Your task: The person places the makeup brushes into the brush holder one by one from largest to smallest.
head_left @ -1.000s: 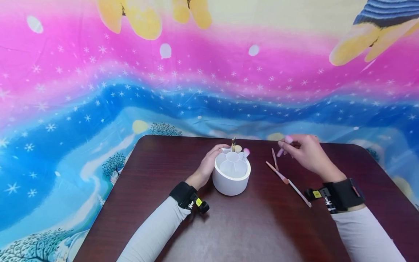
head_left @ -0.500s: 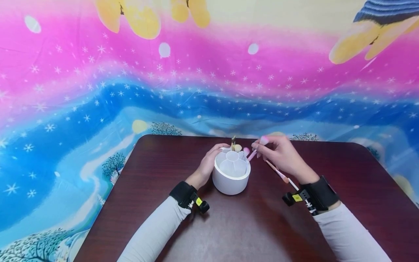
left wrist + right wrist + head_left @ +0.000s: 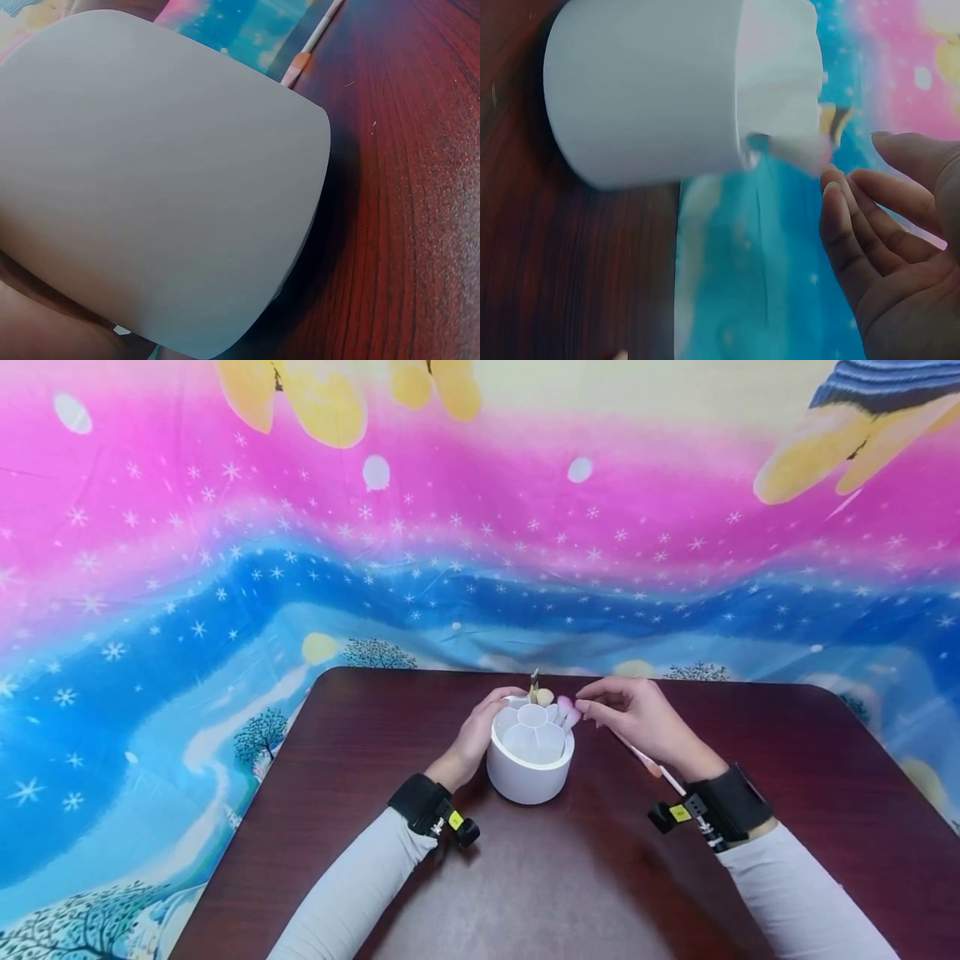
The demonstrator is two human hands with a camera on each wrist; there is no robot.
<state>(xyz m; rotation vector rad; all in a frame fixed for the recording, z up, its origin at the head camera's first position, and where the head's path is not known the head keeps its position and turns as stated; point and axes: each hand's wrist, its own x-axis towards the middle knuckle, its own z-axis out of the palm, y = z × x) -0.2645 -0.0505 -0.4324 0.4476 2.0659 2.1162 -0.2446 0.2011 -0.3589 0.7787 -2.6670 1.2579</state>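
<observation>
A white round brush holder (image 3: 528, 783) with a slanted top and petal-shaped compartments stands on the table. My left hand (image 3: 474, 732) grips its left side; in the left wrist view the holder's wall (image 3: 165, 165) covers most of the picture. A pink-tipped makeup brush (image 3: 572, 718) leans in the right compartment, head up, beside another pink brush. Close to that head are the fingertips of my right hand (image 3: 637, 714). In the right wrist view its thumb stands apart from the fingers, with the brush's bristles (image 3: 799, 150) just beyond them. A cream-headed brush (image 3: 544, 697) stands at the back.
To the right lie loose brushes on the dark wooden table (image 3: 480, 877): one with an orange-brown tip (image 3: 654, 769) and a white handle (image 3: 672, 783) partly behind the right wrist strap. A printed cloth (image 3: 480, 527) hangs behind the table's far edge.
My right hand has carried the pink brush leftward to the holder, lowered it into the right compartment and let go. My left hand has stayed on the holder.
</observation>
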